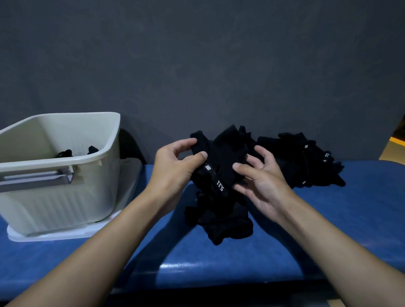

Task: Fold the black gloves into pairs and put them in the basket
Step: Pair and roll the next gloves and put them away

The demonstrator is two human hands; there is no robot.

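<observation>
A black glove [222,163] with a white-lettered wrist strap is lifted above the blue bench top. My left hand [173,166] pinches its left edge between thumb and fingers. My right hand [260,178] touches its right side with the thumb and spread fingers. Another black glove [220,220] lies crumpled on the bench below. A pile of black gloves [304,157] sits behind my right hand. The beige basket [58,171] stands at the left, with black gloves [66,152] showing inside.
The basket rests on a white tray [56,236] on the blue padded bench [332,226]. A dark grey wall [200,61] rises right behind the bench. The bench's front edge runs across the lower part of the view.
</observation>
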